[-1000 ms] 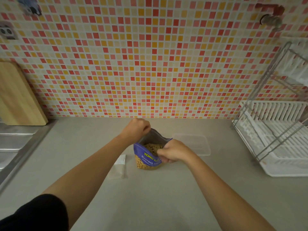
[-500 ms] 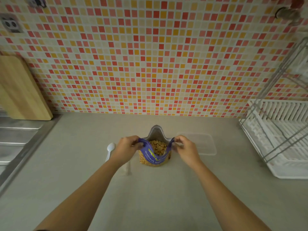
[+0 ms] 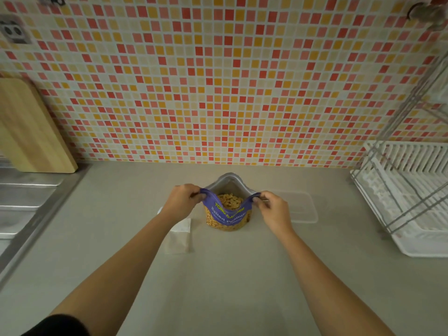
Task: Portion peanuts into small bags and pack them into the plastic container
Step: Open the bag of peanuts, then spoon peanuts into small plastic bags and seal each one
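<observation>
A purple peanut bag [image 3: 228, 218] stands upright on the grey counter, its mouth pulled wide so the peanuts [image 3: 229, 201] inside show. My left hand [image 3: 183, 200] pinches the left corner of the bag's mouth. My right hand [image 3: 272, 209] pinches the right corner. Small clear bags [image 3: 179, 235] lie flat on the counter just left of the peanut bag, partly under my left forearm. A clear plastic container [image 3: 303, 207] sits right of the bag, behind my right hand.
A white dish rack [image 3: 407, 190] stands at the right. A wooden cutting board [image 3: 29, 127] leans against the tiled wall at the left, above a steel sink drainboard [image 3: 21, 202]. Bare counter [image 3: 218, 287] stretches toward me.
Both hands shifted from the bag's top and front to its two mouth corners and pulled it open wide. The view came closer.
</observation>
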The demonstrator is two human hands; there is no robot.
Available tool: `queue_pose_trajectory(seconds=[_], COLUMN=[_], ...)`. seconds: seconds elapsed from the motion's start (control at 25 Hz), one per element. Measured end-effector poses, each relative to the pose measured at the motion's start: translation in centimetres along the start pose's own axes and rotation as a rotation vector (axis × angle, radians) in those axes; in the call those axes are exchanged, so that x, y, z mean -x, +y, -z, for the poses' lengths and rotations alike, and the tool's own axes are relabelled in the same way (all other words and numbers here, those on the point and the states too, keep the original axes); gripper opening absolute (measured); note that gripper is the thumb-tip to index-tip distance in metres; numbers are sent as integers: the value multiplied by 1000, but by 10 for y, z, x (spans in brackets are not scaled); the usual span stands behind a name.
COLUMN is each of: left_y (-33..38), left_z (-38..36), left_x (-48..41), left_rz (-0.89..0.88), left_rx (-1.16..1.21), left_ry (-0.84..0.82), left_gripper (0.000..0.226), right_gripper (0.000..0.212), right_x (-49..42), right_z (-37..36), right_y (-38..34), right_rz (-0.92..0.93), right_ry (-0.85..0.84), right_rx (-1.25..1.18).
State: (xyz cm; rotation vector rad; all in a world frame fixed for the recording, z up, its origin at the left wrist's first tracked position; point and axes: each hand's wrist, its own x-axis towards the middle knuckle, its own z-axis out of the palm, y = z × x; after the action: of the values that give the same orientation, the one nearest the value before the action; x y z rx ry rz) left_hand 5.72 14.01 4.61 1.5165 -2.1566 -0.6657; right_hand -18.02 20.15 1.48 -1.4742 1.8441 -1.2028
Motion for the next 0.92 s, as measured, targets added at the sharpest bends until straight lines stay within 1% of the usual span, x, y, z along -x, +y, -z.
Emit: queue_pose_trajectory(seconds=[0.08, 0.12, 0.2, 0.28, 0.32, 0.36, 0.44, 0.48, 0.52, 0.6, 0.68, 0.76, 0.92], left_y=[0, -1, -10, -27, -37, -47, -63, -70, -74, -80, -81, -84, -77], left_z=[1, -1, -7, -19, -27, -34, -44, -48, -51, -55, -56, -55, -39], left_x=[4, 8, 19, 34, 42, 48, 58, 61, 63, 65, 66, 66, 68], left_rz=[-3, 27, 160, 277, 303, 311, 291, 267, 244, 209, 170, 135, 82], left_rx=[18, 51, 132, 129, 91, 30, -115, -180, -233, -289, -314, -373, -500], left_ry=[3, 21, 76, 102, 86, 57, 1, -12, -19, -24, -13, 8, 43], left_gripper=[17, 22, 35, 33, 31, 30, 32, 35, 38, 37, 25, 14, 8], right_gripper=[10, 18, 33, 38, 42, 50, 68, 75, 79, 76, 74, 74, 88], right_x=[0, 4, 21, 51, 69, 84, 105, 111, 115, 120, 123, 123, 120], right_z=[1, 1, -6, -24, -35, -45, -65, -74, -81, -87, -88, -89, -86], right_y=[-4, -3, 4, 22, 33, 42, 54, 60, 65, 71, 75, 80, 77], right_rz=[-28, -47, -84, -100, -103, -108, -107, -84, -59, -30, -9, 6, -1], right_ry=[-30, -41, -12, 67, 53, -18, -212, -254, -257, -234, -236, -216, -270], right_rx=[-14, -42, -65, 42, 119, 186, 348, 444, 535, 643, 696, 722, 673])
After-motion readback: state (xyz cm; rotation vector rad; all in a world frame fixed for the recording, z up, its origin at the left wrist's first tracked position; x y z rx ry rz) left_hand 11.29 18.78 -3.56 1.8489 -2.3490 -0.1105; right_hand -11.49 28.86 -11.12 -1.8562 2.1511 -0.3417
